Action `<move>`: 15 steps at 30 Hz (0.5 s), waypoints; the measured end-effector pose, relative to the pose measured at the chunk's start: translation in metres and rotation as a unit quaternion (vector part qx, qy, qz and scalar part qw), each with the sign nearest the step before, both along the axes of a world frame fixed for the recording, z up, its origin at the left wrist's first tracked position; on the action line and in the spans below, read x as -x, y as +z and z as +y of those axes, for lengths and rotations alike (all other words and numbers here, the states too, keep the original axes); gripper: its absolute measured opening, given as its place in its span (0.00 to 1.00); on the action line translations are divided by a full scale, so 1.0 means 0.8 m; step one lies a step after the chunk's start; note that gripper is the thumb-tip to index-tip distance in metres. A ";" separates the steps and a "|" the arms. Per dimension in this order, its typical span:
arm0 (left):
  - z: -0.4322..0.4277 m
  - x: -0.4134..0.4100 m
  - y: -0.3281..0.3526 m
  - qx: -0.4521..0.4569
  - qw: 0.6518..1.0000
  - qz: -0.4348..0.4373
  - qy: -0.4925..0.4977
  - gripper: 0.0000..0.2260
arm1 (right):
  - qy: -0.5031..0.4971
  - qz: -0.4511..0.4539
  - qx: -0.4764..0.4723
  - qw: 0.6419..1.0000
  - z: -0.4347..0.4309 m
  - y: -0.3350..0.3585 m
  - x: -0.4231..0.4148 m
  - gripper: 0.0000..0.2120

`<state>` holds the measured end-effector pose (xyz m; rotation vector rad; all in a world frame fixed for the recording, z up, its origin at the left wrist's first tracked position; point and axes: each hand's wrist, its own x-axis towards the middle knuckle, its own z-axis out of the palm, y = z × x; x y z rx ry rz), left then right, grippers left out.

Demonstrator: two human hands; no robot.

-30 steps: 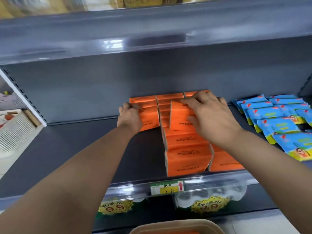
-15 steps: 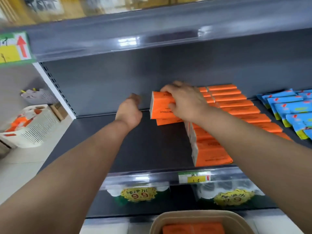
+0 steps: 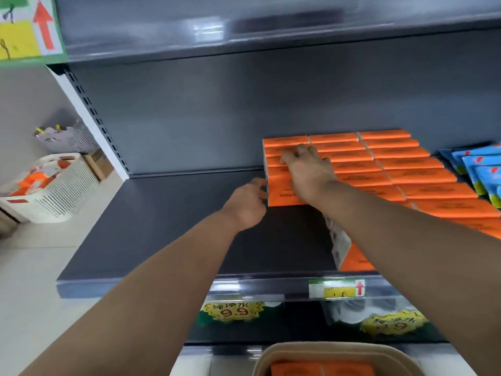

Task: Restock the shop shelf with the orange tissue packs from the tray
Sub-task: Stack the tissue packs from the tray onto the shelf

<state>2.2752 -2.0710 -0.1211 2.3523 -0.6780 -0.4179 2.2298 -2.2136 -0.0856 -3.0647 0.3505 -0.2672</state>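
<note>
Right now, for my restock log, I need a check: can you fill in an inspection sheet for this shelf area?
Surface: dark grey shelf, stock only on its right part.
Job's things: orange tissue packs in three columns; more lie in the tray below.
Clutter: blue packets right of the orange ones.
Hands: left hand touches the left end of the front pack; right hand grips it from above.
Cables: nothing seen.
Surroundings: white basket beside the shelf at left; price tag on the shelf edge.
</note>
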 end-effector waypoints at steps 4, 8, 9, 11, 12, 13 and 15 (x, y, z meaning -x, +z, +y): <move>0.005 0.007 0.010 -0.011 0.999 -0.025 0.028 0.26 | 0.010 -0.007 0.015 1.000 -0.002 0.009 0.012 0.30; 0.019 0.032 0.031 0.008 0.996 -0.075 0.046 0.22 | 0.030 -0.034 0.028 0.999 0.007 0.022 0.055 0.28; 0.022 0.044 0.037 0.021 0.994 -0.091 0.048 0.21 | 0.036 -0.050 0.032 0.998 0.011 0.025 0.072 0.27; 0.030 0.072 0.048 0.046 0.989 -0.130 0.050 0.18 | 0.056 -0.097 0.035 0.993 0.019 0.027 0.112 0.24; 0.034 0.088 0.052 0.058 0.985 -0.153 0.049 0.17 | 0.068 -0.122 0.030 0.990 0.023 0.026 0.135 0.22; 0.038 0.105 0.054 0.071 0.981 -0.173 0.044 0.16 | 0.082 -0.146 0.021 0.986 0.027 0.022 0.158 0.21; 0.046 0.140 0.050 0.091 0.976 -0.195 0.028 0.15 | 0.110 -0.179 0.018 0.977 0.033 0.008 0.205 0.19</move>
